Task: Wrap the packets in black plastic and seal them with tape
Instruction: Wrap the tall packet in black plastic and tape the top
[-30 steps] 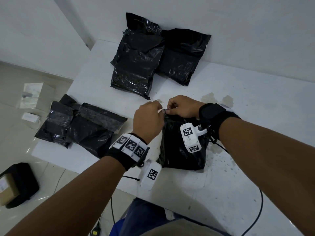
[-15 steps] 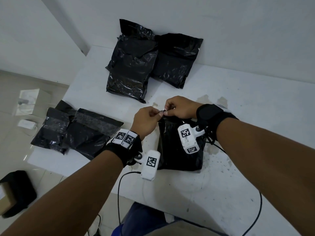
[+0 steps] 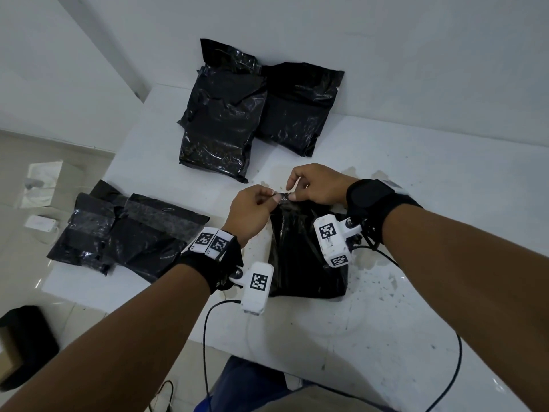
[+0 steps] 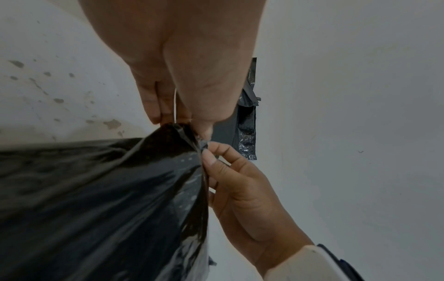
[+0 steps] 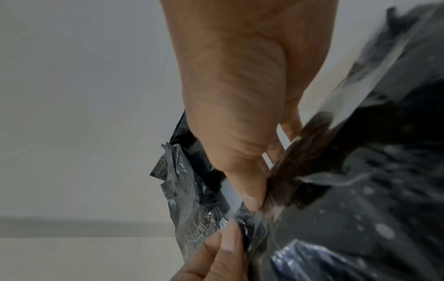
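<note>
A black plastic bag (image 3: pixel 300 257) with a packet inside lies on the white table (image 3: pixel 416 322) in front of me. My left hand (image 3: pixel 274 198) and right hand (image 3: pixel 292 195) meet at its far top edge, and each pinches the gathered plastic between thumb and fingertips. In the left wrist view the bag (image 4: pixel 96 199) rises to a peak between my left hand (image 4: pixel 182 123) and right hand (image 4: pixel 207 152); a thin pale strip (image 4: pixel 175 106) shows between the left fingers. The right wrist view shows my right hand (image 5: pixel 254 201) on the crumpled edge, with my left hand (image 5: pixel 228 237) below it.
Two wrapped black packets (image 3: pixel 222 120) (image 3: pixel 297 108) lie at the back against the wall. Taped black packets (image 3: pixel 130 233) sit at the table's left edge. A cable (image 3: pixel 445 382) loops over the near table. On the floor to the left are a dark bag (image 3: pixel 26 343) and white items (image 3: pixel 41 185).
Both hands stay pinched on the bag's top edge. My left wrist has turned, so its camera now hangs below the wrist.
</note>
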{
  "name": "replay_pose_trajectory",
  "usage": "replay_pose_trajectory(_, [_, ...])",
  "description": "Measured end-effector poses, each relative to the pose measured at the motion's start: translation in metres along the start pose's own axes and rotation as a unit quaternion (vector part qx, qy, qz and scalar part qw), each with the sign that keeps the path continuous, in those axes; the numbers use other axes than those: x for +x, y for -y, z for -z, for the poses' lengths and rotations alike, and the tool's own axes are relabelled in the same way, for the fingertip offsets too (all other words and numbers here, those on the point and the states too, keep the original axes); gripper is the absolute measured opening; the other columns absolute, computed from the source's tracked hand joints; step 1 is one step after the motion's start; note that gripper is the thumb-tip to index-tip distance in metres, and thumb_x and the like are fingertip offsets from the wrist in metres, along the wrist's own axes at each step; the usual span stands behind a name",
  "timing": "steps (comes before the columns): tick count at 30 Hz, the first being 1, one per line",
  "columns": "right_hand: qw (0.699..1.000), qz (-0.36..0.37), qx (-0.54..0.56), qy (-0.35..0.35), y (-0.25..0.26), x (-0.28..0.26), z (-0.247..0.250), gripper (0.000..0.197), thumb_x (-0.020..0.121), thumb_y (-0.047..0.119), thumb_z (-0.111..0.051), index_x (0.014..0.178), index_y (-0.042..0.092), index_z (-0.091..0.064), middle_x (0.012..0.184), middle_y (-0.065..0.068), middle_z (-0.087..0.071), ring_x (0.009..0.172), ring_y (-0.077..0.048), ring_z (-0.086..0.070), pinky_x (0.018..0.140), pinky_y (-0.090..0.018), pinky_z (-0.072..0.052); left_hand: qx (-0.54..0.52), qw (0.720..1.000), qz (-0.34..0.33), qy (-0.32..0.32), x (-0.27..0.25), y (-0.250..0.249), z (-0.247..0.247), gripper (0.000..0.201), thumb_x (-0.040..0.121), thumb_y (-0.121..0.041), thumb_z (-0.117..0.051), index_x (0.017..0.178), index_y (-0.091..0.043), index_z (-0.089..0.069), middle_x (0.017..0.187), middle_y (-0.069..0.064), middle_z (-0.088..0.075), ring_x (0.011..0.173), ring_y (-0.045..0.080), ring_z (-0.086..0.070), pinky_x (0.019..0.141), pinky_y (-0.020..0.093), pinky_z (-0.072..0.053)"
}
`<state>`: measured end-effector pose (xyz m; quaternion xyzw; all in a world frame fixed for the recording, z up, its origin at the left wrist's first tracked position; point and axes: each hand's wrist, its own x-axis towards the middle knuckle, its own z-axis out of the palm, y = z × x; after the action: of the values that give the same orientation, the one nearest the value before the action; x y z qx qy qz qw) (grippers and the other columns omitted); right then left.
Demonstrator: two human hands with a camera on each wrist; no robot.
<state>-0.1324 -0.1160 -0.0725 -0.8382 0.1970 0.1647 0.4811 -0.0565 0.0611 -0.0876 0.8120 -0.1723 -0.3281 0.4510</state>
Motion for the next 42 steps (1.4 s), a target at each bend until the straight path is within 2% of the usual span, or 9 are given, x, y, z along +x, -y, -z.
replay_pose_trajectory(9, [0.998,-0.022,-0.049,-0.015,-0.009,-0.024,0.023,0.032,0.083,0.051,-0.073,0.095,0.022,-0.073,0.091,0.007,-0.07,0.086,-0.008,-0.064,0.08,-0.024,-0.051,0.019,0.999,-0.037,-0.008,0.005,-0.008,0.004,0.007,0.093,-0.009,-0.064,0.092,-0.015,-0.068,0.09,0.007,-0.072,0.088,0.02,-0.068,0.089,0.037,-0.056])
replay_pose_trajectory(15, [0.998,-0.003,-0.068,-0.017,-0.014,-0.038,0.029,0.016,0.089,0.032,-0.072,0.084,0.017,-0.071,0.078,0.013,-0.065,0.075,-0.002,-0.059,0.067,-0.017,-0.042,0.039,0.999,-0.019,-0.004,0.006,-0.015,0.004,0.026,0.091,-0.035,-0.064,0.074,-0.016,-0.063,0.081,0.002,-0.07,0.084,0.023,-0.066,0.083,0.039,-0.052])
replay_pose_trajectory(20, [0.996,0.007,-0.086,-0.021,-0.014,-0.043,0.03,0.007,0.091,0.029,-0.068,0.089,0.023,-0.069,0.084,0.011,-0.064,0.082,-0.006,-0.058,0.072,-0.018,-0.043,0.052,0.998,0.006,-0.024,0.006,-0.022,0.001,0.034,0.094,-0.028,-0.062,0.063,-0.016,-0.052,0.066,-0.004,-0.054,0.071,0.017,-0.052,0.07,0.031,-0.04])
replay_pose_trajectory(24, [0.995,0.008,-0.092,-0.023,-0.014,-0.048,0.033,0.002,0.091,0.022,-0.069,0.092,0.021,-0.07,0.084,0.013,-0.063,0.079,-0.002,-0.057,0.068,-0.013,-0.041,0.122,0.991,-0.048,-0.021,0.001,-0.027,0.002,0.019,0.094,-0.034,-0.062,0.089,-0.016,-0.062,0.085,-0.006,-0.063,0.082,0.011,-0.059,0.073,0.025,-0.041])
replay_pose_trajectory(27, [0.995,0.027,-0.089,-0.031,-0.008,-0.051,0.034,0.003,0.091,0.019,-0.068,0.09,0.022,-0.069,0.082,0.016,-0.062,0.075,0.003,-0.055,0.065,-0.008,-0.038,0.176,0.973,-0.147,0.024,-0.002,-0.043,-0.001,0.029,0.089,-0.036,-0.07,0.112,-0.021,-0.063,0.102,-0.012,-0.064,0.093,0.002,-0.059,0.079,0.014,-0.042])
replay_pose_trajectory(30, [0.995,0.036,-0.088,-0.028,-0.002,-0.053,0.036,0.005,0.09,0.019,-0.069,0.089,0.023,-0.069,0.083,0.013,-0.064,0.076,0.001,-0.057,0.067,-0.012,-0.039,0.263,0.938,-0.207,0.091,-0.002,-0.058,-0.002,0.016,0.089,-0.029,-0.072,0.101,-0.02,-0.072,0.093,-0.01,-0.069,0.09,0.006,-0.062,0.077,0.012,-0.041])
replay_pose_trajectory(36, [0.998,0.009,-0.061,-0.025,-0.009,-0.066,0.044,0.012,0.089,0.025,-0.072,0.098,0.02,-0.069,0.076,0.01,-0.066,0.073,-0.006,-0.061,0.069,-0.019,-0.043,0.266,0.934,-0.219,0.095,-0.001,-0.06,0.005,0.004,0.089,-0.023,-0.072,0.086,-0.021,-0.074,0.08,-0.008,-0.069,0.077,0.002,-0.06,0.071,0.02,-0.043])
replay_pose_trajectory(39, [0.997,0.012,-0.069,-0.029,-0.013,-0.071,0.045,0.002,0.089,0.018,-0.07,0.089,0.019,-0.069,0.078,0.005,-0.068,0.073,-0.01,-0.061,0.071,-0.02,-0.043,0.289,0.927,-0.225,0.078,-0.001,-0.058,0.008,0.012,0.088,-0.028,-0.073,0.097,-0.021,-0.074,0.093,-0.007,-0.068,0.078,0.003,-0.059,0.076,0.022,-0.046])
replay_pose_trajectory(42, [0.997,0.015,-0.067,-0.028,-0.013,-0.072,0.044,0.004,0.09,0.015,-0.069,0.089,0.019,-0.069,0.082,0.003,-0.07,0.08,-0.017,-0.066,0.067,-0.014,-0.043,0.268,0.934,-0.217,0.089,-0.002,-0.057,0.011,0.048,0.084,-0.028,-0.077,0.127,-0.024,-0.058,0.105,-0.01,-0.062,0.076,0.002,-0.059,0.076,0.018,-0.045])
